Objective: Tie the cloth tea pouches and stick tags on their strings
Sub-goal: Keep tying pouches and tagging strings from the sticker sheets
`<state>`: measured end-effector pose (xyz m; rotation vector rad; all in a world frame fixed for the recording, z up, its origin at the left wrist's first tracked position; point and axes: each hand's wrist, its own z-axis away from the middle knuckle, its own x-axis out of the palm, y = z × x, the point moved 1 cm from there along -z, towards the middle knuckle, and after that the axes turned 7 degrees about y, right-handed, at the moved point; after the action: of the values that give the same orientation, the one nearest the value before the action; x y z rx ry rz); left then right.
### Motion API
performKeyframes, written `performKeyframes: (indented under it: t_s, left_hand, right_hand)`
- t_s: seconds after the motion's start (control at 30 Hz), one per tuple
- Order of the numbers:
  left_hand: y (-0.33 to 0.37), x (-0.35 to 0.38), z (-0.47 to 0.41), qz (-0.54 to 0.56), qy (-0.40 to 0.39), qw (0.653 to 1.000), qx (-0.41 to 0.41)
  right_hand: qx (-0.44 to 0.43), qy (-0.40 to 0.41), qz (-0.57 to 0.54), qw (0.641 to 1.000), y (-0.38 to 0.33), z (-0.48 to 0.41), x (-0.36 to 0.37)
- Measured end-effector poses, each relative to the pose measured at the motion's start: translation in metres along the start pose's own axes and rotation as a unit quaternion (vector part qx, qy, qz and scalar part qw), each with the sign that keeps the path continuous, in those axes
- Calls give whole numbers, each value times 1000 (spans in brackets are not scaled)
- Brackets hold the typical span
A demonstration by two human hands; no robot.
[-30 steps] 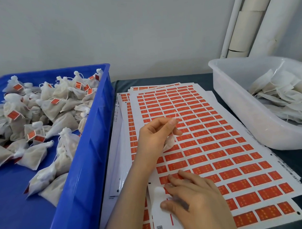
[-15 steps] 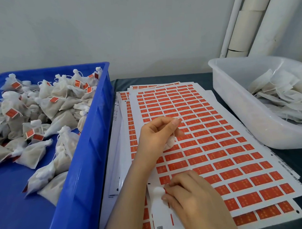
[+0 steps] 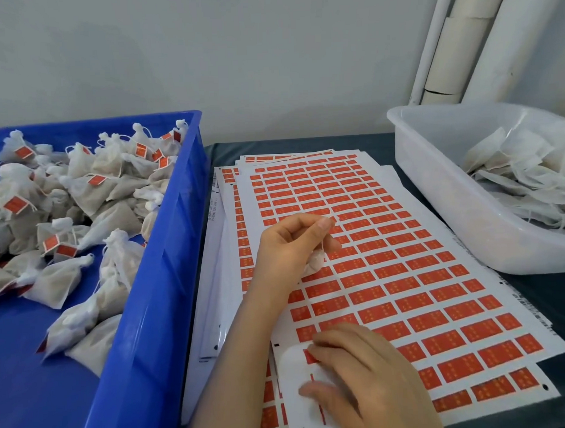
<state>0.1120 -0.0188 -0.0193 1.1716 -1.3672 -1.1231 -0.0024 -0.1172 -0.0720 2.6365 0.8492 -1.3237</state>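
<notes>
My left hand point(image 3: 292, 245) hovers over the sheet of orange tag stickers point(image 3: 405, 273) and pinches the string of a small white tea pouch point(image 3: 316, 260), which hangs under its fingers. My right hand point(image 3: 367, 377) rests on the near left corner of the sheet. Its curled fingertips pick at one orange tag point(image 3: 309, 357) at the edge of the peeled white patch. Whether the tag is lifted off the backing I cannot tell.
A blue crate point(image 3: 155, 282) on the left holds several tied pouches with orange tags. A translucent white tub point(image 3: 467, 223) on the right holds flat untied pouches. More sticker sheets lie stacked under the top one. White pipes stand at the back right.
My right hand's fingers have curled in and shifted slightly toward the peeled corner. My left hand has stayed nearly still with the pouch hanging from it.
</notes>
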Motion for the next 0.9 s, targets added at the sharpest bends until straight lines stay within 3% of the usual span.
performKeyframes:
  t_s: [0.13, 0.27, 0.57, 0.73, 0.9]
  left_hand:
    - [0, 1, -1, 1, 0, 1000, -3]
    - [0, 0, 1, 7, -8, 1000, -2]
    - [1, -1, 2, 11, -10, 1000, -4]
    - [2, -2, 3, 7, -7, 1000, -2]
    - [1, -1, 3, 4, -9, 1000, -2]
  right_hand:
    - [10, -51, 44, 998, -5, 11, 1]
    - [84, -15, 11, 996, -10, 12, -3]
    - [40, 8, 39, 998, -11, 23, -6]
    - [74, 56, 23, 995, -10, 23, -5]
    - [52, 76, 23, 996, -11, 32, 1]
